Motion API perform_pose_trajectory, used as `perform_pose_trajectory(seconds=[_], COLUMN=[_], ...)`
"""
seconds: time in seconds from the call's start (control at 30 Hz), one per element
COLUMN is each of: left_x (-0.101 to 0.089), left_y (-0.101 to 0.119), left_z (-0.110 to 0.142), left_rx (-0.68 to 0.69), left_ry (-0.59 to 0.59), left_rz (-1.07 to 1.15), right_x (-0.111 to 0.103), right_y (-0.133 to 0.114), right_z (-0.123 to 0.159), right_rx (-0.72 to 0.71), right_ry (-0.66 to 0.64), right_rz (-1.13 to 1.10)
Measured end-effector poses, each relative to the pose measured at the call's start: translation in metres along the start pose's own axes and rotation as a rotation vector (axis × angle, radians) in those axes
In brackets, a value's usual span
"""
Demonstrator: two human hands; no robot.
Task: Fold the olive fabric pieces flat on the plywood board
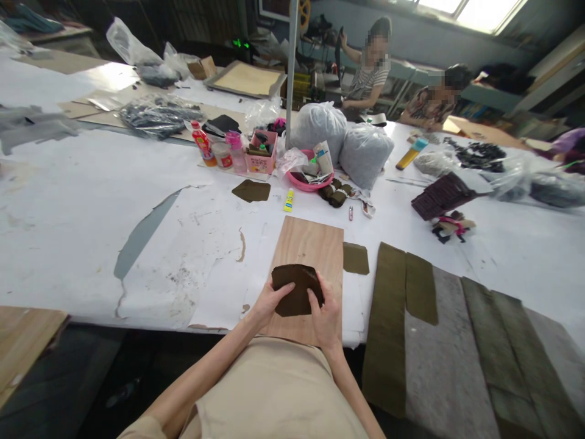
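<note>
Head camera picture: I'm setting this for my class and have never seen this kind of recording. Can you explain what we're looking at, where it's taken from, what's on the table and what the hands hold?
There is no machine here. The single picture comes from a camera worn on a person's head, looking forward and down, so the two bare arms at the bottom are the wearer's own. The left hand and the right hand both press on a dark olive fabric piece, which lies on a thin wooden board. The board rests on a long table covered in white paper. To the right lie long olive fabric strips. Further back stand a pink bowl of odds and ends, a small yellow glue tube, bottles and tied plastic bags. Two other people sit at the far side, busy with their own work.
</note>
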State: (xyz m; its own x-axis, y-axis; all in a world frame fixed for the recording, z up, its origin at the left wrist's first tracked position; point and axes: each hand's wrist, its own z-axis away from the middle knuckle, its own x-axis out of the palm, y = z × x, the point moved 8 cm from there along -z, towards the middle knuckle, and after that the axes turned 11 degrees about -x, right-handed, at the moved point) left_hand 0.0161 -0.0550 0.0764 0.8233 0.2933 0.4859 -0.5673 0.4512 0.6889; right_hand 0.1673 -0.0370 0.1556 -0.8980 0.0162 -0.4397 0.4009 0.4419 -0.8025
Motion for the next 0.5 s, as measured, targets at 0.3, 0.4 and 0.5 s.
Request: perform_pose_trajectory(seconds=[0.3, 0.4, 0.5], left_x=[-0.0019, -0.0022, -0.0031], left_y=[-0.0035, -0.0035, -0.0039], left_z=[-0.0020, -0.0017, -0.0023], left_rx=[-0.048, -0.060, -0.071], left_ry=[0.005, 0.010, 0.019], left_rz=[0.050, 0.073, 0.083], right_x=[-0.0040, -0.0039, -0.0029], right_y=[0.0009, -0.0013, -0.0006], right_z=[-0.0009, -0.0014, -0.0010], right_rx=[-0.017, -0.050, -0.044], right_ry=[0.053, 0.061, 0.062], right_rz=[0.014, 0.009, -0.003])
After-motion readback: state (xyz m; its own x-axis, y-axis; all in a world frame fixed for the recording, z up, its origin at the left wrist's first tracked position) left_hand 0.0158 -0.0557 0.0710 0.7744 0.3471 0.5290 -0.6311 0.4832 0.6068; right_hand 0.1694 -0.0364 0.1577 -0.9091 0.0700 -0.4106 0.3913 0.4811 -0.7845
